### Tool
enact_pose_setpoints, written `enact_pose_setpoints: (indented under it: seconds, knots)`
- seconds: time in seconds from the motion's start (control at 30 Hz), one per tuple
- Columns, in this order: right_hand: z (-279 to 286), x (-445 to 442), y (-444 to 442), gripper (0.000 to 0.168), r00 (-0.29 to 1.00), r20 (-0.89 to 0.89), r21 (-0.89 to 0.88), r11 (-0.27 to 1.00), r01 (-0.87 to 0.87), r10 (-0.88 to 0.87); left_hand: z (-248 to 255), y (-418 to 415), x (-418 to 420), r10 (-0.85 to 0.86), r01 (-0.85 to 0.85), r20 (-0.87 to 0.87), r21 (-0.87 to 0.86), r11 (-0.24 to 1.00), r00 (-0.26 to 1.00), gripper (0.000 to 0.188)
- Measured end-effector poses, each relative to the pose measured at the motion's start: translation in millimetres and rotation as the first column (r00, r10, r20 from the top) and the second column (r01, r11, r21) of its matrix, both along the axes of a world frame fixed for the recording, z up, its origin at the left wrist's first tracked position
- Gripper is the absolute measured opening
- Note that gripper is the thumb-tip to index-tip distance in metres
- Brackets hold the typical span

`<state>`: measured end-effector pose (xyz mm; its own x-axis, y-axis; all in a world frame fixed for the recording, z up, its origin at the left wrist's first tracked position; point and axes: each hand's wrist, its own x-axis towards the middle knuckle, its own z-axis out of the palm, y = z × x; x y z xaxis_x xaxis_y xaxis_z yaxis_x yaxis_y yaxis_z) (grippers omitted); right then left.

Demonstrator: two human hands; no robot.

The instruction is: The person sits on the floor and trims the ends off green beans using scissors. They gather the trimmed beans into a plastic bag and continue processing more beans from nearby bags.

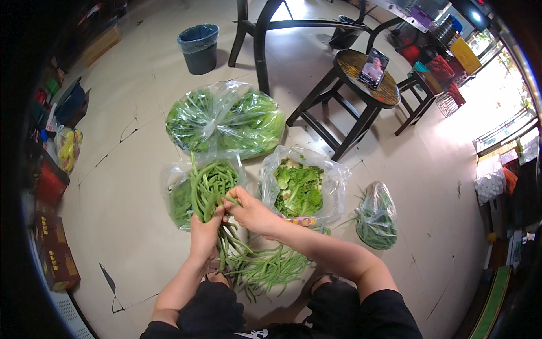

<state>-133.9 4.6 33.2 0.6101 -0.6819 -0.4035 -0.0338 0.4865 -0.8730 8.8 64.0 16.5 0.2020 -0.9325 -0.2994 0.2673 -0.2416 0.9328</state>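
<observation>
My left hand [207, 231] is closed around a bunch of long green beans [203, 186], whose ends stick out above and hang below the fist. Touching the bunch from the right, my right hand [247, 212] pinches a piece of green bean [233, 201]. Just beyond the hands is an opened clear plastic bag [173, 180] of green beans. A loose pile of green beans [275, 267] lies on the floor between my feet. To the right stands an opened plastic bag [336, 182] holding leafy green scraps [298, 190].
A large tied bag of leafy greens [226, 118] lies ahead. A smaller bag of greens [377, 216] is at the right. Farther off stand a lined bin [199, 55] and a wooden stool [353, 63] bearing a smartphone [373, 68]. Cardboard boxes [55, 254] line the left.
</observation>
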Motion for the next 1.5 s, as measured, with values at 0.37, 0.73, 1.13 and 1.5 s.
enact_pose_setpoints:
  seconds: [0.37, 0.73, 1.13, 1.5]
  knots:
    - [-53, 35, -39, 0.024, 0.973, -0.155, 0.189, 0.972, -0.138, 0.169, -8, -8, 63, 0.153, -0.111, -0.566, 0.108, 0.988, 0.810, 0.040]
    - [-42, 18, -51, 0.031, 0.976, -0.211, -0.142, 0.986, -0.091, 0.059, 15, -9, 34, -0.046, 0.085, -0.489, 0.058, 0.995, 0.871, 0.046]
    - [-21, -118, -10, 0.011, 0.954, 0.086, 0.221, 0.939, 0.262, -0.286, -5, -27, -50, -0.278, 0.578, -0.769, 0.142, 0.804, 0.575, 0.051]
    - [-49, -156, -8, 0.008, 0.921, 0.060, 0.251, 0.899, 0.359, -0.385, -46, -36, -76, -0.279, 0.726, -0.892, 0.077, 0.683, 0.356, 0.047]
